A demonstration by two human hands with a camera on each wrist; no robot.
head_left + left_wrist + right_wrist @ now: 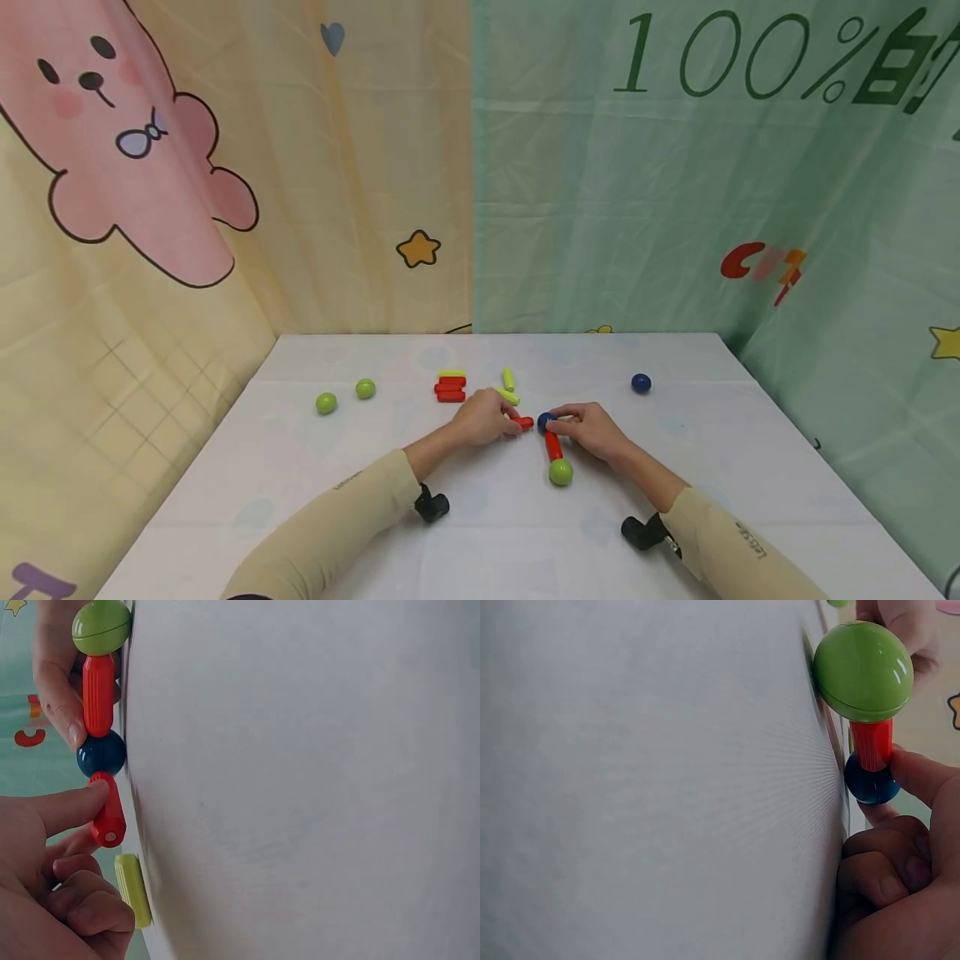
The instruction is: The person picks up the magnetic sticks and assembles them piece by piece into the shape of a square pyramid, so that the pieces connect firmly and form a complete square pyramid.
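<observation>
My left hand (pixel 486 417) pinches a short red rod (pixel 109 814) between thumb and forefinger; a small pale disc shows in its free end. The rod's other end is right at a dark blue ball (pixel 101 755) in the left wrist view. My right hand (pixel 592 428) pinches that ball between thumb and finger, its other fingers curled in the right wrist view. From the blue ball a second red rod (pixel 553 446) runs toward me to a green ball (pixel 864 671), all in one line close over the white table (pixel 480 542).
Beyond my left hand lie several red rods (pixel 451 389) with a yellow-green rod (pixel 452 373) beside them. Two more yellow-green rods (pixel 508 379) lie near its fingers. Two green balls (pixel 326 403) are at the left, another blue ball (pixel 641 383) at the back right. Printed curtains (pixel 600 208) surround the table.
</observation>
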